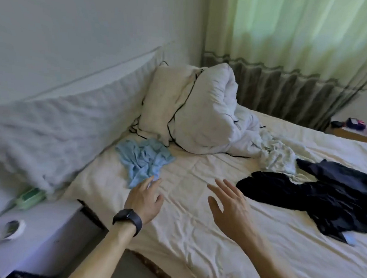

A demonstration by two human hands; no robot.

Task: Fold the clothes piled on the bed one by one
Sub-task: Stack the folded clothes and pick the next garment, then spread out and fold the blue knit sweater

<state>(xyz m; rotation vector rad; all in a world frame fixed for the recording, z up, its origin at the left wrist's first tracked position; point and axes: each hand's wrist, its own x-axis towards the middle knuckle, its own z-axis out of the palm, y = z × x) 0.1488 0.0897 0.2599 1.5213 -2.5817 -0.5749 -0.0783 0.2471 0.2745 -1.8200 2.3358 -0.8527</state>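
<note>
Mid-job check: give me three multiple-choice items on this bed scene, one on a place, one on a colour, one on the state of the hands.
1. The light blue garment lies: A. on the sheet by the pillow; B. on the floor; C. on a chair.
2. The garment nearest the right hand is: A. red; B. dark; C. yellow.
3. The left hand and right hand are: A. gripping cloth; B. open; C. fists.
A, it lies crumpled before the pillow. B, the dark garment lies beside that hand. B, fingers spread, holding nothing.
</note>
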